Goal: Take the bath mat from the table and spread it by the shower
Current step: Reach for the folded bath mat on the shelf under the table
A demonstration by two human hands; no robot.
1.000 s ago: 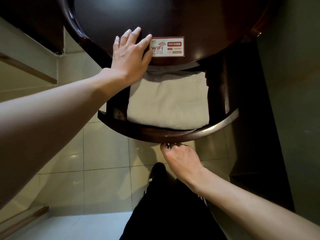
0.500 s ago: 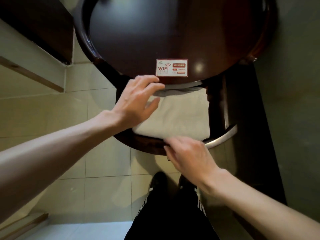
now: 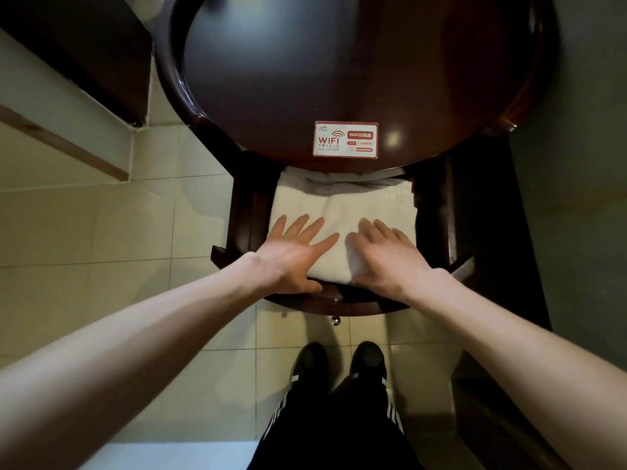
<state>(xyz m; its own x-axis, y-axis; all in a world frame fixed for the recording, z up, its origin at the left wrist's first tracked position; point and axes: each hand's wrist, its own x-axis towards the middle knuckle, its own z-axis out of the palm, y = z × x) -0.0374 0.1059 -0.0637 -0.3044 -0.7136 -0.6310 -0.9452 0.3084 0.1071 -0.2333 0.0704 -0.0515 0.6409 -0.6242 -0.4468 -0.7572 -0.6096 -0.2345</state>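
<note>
Nearest, dark shoes [image 3: 310,362] are seen on the pale tiled floor [image 3: 118,232], just short of the table's lower shelf [image 3: 339,307], whose curved front rim is raised as a lip. The left hand [image 3: 293,254] and the right hand [image 3: 386,256] are laid flat on the folded white bath mat [image 3: 342,205], which lies on that shelf beneath the table top. The grip of each hand is apart: the fingers are straight and spread on the cloth, and nothing is clamped. The left thumb is set at the mat's front fold; whether it is tucked beneath cannot be told.

For the step in hand, the taking up, the thumbs are best slid under the near fold and the whole stack pinched through all its layers, so that none is left behind or allowed to fall open. The mat is best raised just over the lip and then drawn toward the body.

Room is tight. Dark uprights [image 3: 246,205] stand close on either side of the mat, and its far part is overhung by the round table [image 3: 176,83], where a WiFi sticker [image 3: 345,140] is fixed. Upward lift is judged limited; the open floor to the left offers the free way out.
</note>
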